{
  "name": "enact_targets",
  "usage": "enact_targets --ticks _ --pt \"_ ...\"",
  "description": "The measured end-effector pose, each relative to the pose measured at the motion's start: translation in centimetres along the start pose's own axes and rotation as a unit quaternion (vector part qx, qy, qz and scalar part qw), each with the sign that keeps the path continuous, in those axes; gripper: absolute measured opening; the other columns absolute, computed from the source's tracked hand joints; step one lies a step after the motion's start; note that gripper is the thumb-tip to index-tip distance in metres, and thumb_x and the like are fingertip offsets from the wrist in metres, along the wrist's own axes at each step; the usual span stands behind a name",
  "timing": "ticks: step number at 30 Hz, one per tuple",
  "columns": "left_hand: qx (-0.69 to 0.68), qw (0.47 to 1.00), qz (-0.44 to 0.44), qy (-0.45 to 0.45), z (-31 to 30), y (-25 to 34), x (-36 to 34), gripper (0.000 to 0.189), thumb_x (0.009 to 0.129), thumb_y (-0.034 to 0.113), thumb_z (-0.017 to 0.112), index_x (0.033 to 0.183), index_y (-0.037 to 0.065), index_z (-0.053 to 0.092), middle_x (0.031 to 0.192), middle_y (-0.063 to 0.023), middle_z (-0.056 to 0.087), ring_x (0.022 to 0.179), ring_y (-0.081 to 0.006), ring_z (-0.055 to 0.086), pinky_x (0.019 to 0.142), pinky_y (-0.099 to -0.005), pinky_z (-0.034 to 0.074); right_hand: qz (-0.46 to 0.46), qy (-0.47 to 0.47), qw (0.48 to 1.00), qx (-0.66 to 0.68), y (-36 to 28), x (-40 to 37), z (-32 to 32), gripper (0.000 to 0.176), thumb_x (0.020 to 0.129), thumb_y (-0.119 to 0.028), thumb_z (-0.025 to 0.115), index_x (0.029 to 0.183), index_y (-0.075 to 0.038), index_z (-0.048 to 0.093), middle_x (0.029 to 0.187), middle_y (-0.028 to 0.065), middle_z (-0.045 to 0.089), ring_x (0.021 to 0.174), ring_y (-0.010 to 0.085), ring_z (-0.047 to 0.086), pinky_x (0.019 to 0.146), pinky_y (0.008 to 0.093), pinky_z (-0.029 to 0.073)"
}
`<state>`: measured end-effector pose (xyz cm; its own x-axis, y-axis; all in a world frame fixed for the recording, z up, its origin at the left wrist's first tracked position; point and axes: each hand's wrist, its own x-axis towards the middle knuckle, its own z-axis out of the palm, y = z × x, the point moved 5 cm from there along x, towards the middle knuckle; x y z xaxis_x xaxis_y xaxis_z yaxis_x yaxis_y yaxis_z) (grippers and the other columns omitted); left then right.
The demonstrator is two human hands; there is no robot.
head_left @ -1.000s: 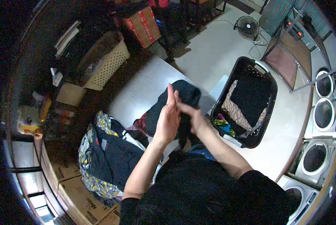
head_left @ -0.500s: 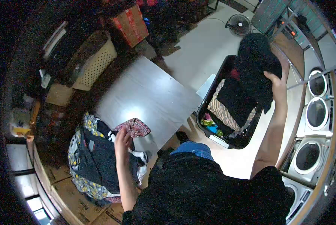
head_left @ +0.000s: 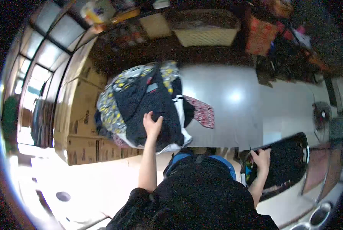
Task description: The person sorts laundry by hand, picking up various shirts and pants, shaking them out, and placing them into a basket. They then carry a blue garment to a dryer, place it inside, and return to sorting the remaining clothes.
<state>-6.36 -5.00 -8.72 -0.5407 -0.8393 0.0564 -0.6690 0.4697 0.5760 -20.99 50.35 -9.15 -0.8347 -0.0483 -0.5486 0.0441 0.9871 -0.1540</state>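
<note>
My left hand (head_left: 153,124) rests on the dark grey cloth (head_left: 135,105) on top of the clothes pile, its thumb and fingers apart. Grey-and-yellow patterned fabric (head_left: 112,109) shows at the pile's left side, and a red-and-white patterned cloth (head_left: 203,112) sticks out to the right over the table. On the right, my right hand (head_left: 261,158) is over the near left part of the black laundry basket (head_left: 304,143), its fingers spread. Black clothing (head_left: 288,159) fills most of the basket, with colourful items at its left end.
The pale table (head_left: 232,119) lies between pile and basket. Cardboard boxes (head_left: 79,119) stand at the left. Behind the table are a cream basket (head_left: 206,37) and a red-marked carton (head_left: 260,36). A fan (head_left: 322,114) stands at the far right.
The view has turned left toward the pile. My left hand has moved from beside the patterned cloth onto the dark cloth. My right hand has let go of the black garment, which now lies in the basket.
</note>
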Motion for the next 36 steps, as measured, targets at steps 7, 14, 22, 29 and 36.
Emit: enact_targets --ticks 7,14,22,29,36 --pt "0.058 0.980 -0.168 0.094 -3.4 -6.1 0.9 0.079 0.071 0.035 0.074 0.135 0.002 0.042 0.145 -0.0240 0.034 0.134 -0.0407 0.032 0.107 -0.0500 0.032 -0.139 0.082 0.983 0.088 -10.9 1.8 -8.0 0.055 0.084 -0.035 0.062 0.123 0.004 0.056 0.119 0.0292 0.058 0.116 0.0403 0.054 0.097 0.0423 0.044" --pt "0.172 0.959 -0.163 0.155 -9.0 -8.2 -0.4 0.069 0.072 0.035 0.076 0.125 0.003 0.045 0.128 -0.0206 0.049 0.116 -0.0391 0.050 0.090 -0.0506 0.044 -0.298 -0.034 0.949 0.101 -24.9 -0.3 -5.0 0.055 0.084 -0.033 0.066 0.123 0.004 0.056 0.120 0.0255 0.060 0.112 0.0357 0.059 0.094 0.0380 0.046" --pt "-0.034 0.996 -0.054 0.066 -11.7 -11.6 0.1 0.021 0.088 0.023 0.062 0.093 0.003 0.059 0.078 -0.0182 0.062 0.075 -0.0371 0.062 0.066 -0.0448 0.047 -0.456 -0.199 0.860 0.111 -34.3 -2.7 3.1 0.055 0.081 -0.032 0.069 0.120 0.006 0.058 0.112 0.0243 0.064 0.102 0.0340 0.064 0.088 0.0383 0.050" --pt "-0.111 0.993 0.042 -0.009 -11.4 -5.6 -1.8 0.017 0.076 0.015 0.069 0.085 0.004 0.061 0.083 -0.0137 0.061 0.081 -0.0320 0.061 0.071 -0.0406 0.048 -0.593 -0.047 0.802 -0.058 -38.6 -4.7 8.1 0.040 0.069 -0.022 0.076 0.102 -0.002 0.064 0.131 0.0192 0.051 0.115 0.0365 0.050 0.098 0.0432 0.042" --pt "0.069 0.979 0.163 -0.105 -5.7 -3.6 -8.9 0.047 0.066 0.033 0.078 0.101 0.007 0.060 0.108 -0.0101 0.056 0.107 -0.0309 0.053 0.087 -0.0454 0.042 -0.590 -0.061 0.796 0.117 -38.6 -4.3 7.2 0.016 0.084 -0.010 0.062 0.098 -0.003 0.062 0.107 0.0161 0.063 0.103 0.0326 0.057 0.087 0.0430 0.047"
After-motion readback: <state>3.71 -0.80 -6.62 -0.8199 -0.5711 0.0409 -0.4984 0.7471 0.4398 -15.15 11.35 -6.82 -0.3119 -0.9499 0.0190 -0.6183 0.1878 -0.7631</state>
